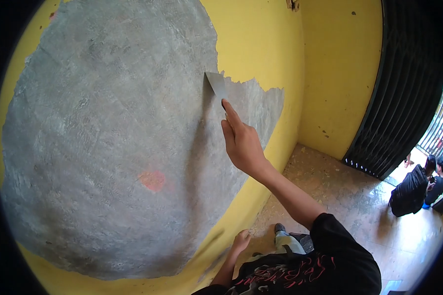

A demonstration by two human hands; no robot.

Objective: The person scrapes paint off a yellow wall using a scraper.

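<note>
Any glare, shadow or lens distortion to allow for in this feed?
Head view: strong fisheye bending, black corners; head view: a soft dark shadow runs down the grey wall patch below the scraper; head view: whitish glare on the floor at lower right.

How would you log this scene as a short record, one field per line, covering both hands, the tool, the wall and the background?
Wall: large grey patch bordered by yellow paint
Mark: pinkish spot on the grey patch
Right hand: raised, gripping a flat-bladed scraper
Blade position: at the paint's ragged edge; exact contact unclear
Left hand: lowered near the wall; nothing visible in it
Background: dark folding gate; people crouched or seated near the opening
</note>
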